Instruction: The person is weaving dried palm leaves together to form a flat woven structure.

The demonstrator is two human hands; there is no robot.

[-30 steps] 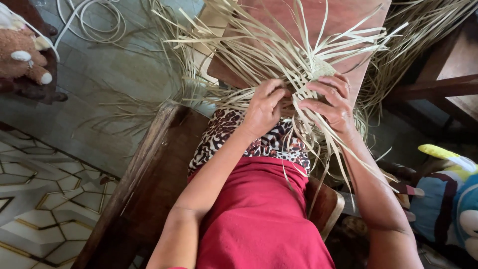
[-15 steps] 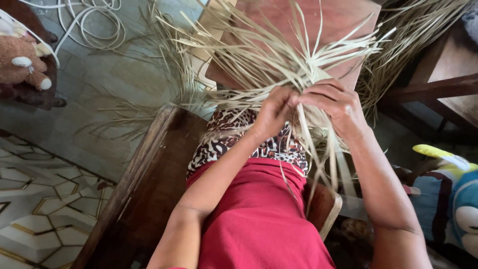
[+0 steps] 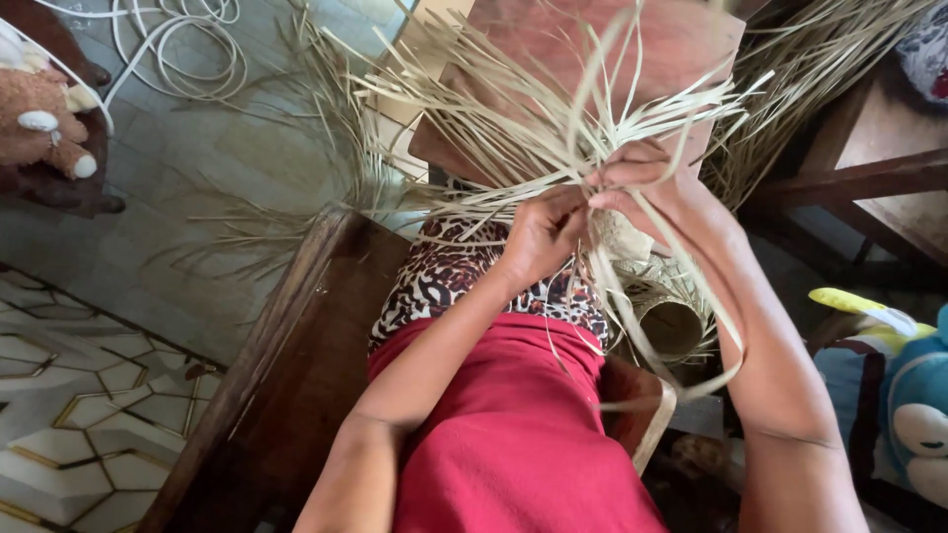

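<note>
A bundle of pale dried leaf strips [image 3: 513, 109] fans out over my lap. My left hand [image 3: 541, 237] is closed on the strips at the woven knot where they meet. My right hand [image 3: 647, 188] pinches strips just beside it, the two hands almost touching. Long loose strips [image 3: 681, 296] hang down from my right hand toward a small round woven piece [image 3: 671, 321] below it. I sit in a red skirt [image 3: 513, 434] and a spotted top.
A dark wooden bench edge [image 3: 286, 336] runs along my left. A reddish board [image 3: 592, 49] lies under the strips. White cord [image 3: 178, 49] coils on the grey floor. A plush toy [image 3: 39, 118] sits far left, a blue toy [image 3: 913, 405] right, wooden furniture [image 3: 869, 178] upper right.
The view has shifted slightly. Both hands moved closer together on the knot, and my right hand has pulled strips down so they hang in a longer loop.
</note>
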